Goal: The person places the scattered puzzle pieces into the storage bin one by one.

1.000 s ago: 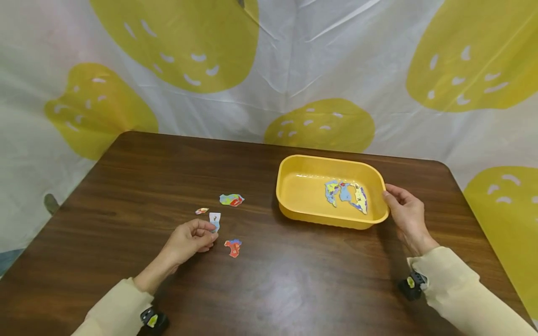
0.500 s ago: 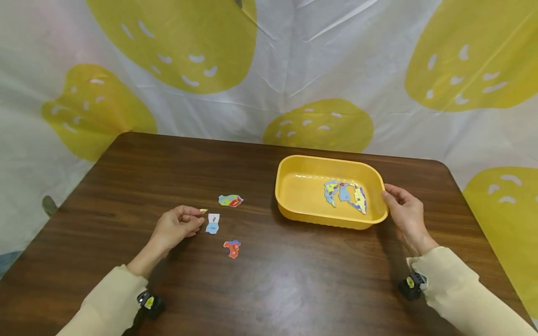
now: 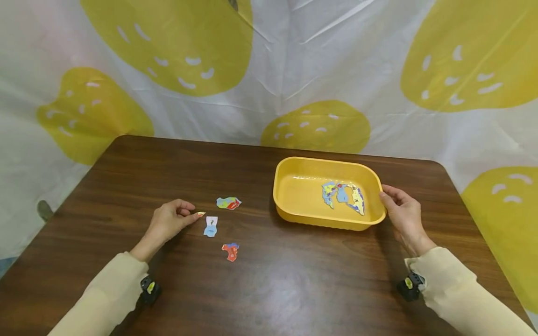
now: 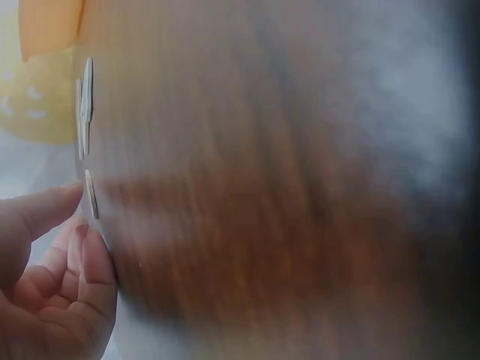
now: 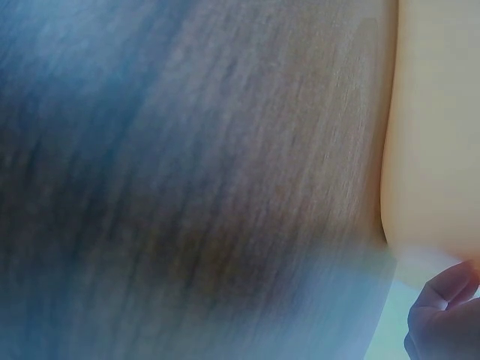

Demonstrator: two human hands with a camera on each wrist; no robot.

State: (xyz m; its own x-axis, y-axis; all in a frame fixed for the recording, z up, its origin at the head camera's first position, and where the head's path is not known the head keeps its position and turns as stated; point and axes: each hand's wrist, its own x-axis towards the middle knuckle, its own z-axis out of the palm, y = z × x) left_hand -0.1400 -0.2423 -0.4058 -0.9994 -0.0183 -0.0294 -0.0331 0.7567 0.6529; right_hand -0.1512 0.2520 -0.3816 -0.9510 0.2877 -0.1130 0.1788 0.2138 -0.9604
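Note:
The left hand is low over the table, its thumb tip at a small yellow-and-red puzzle piece. In the left wrist view, a gap separates the thumb from the curled fingers, and a thin piece lies by the thumb tip. Beside that hand are a white-and-blue piece, a green-and-red piece and a red-and-blue piece. The right hand grips the right rim of a yellow plastic basin. Inside it lie several map-like pieces, grouped toward the right.
All of this stands on a dark brown wooden table. A white curtain with yellow fruit shapes hangs behind its back edge. A black wrist camera is strapped over the left sleeve, another over the right.
The left hand has moved away from the white-and-blue piece, leftward to the small yellow-and-red piece, and its fingers have parted from the thumb. The right hand stays on the basin rim.

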